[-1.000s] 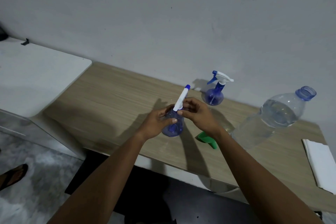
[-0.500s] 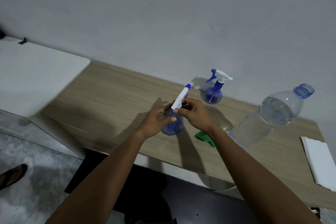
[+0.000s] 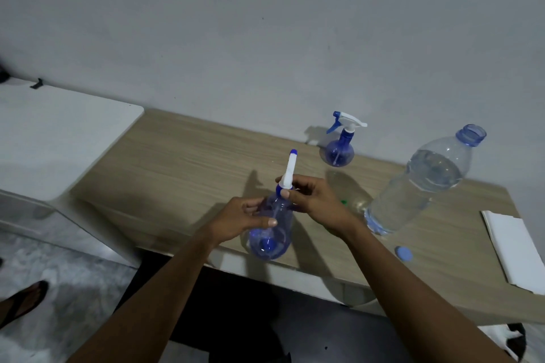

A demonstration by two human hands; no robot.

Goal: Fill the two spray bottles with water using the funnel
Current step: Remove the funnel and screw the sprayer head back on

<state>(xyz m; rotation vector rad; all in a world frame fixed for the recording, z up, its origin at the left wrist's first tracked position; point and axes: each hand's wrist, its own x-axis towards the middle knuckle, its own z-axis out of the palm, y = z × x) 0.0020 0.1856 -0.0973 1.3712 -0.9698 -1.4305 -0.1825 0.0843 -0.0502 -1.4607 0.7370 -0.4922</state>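
Observation:
My left hand [image 3: 241, 216] grips the body of a blue see-through spray bottle [image 3: 269, 237], lifted above the table's front edge. My right hand [image 3: 317, 200] pinches the collar of its white spray head [image 3: 288, 171], which points up and away. A second blue spray bottle [image 3: 337, 150] with its head on stands near the wall. An uncapped large water bottle [image 3: 424, 183], mostly full, stands at the right. Of the green funnel [image 3: 343, 201] only a sliver shows behind my right hand.
The wooden table [image 3: 182, 162] runs along a grey wall. A blue bottle cap [image 3: 404, 253] lies near the front edge. Folded white paper [image 3: 516, 250] lies at the right end. A white cabinet [image 3: 53, 132] stands to the left, a sandalled foot [image 3: 23, 300] on the floor.
Both hands have brought the spray bottle nearer to me, toward the table's front edge. The funnel is now almost hidden behind my right hand.

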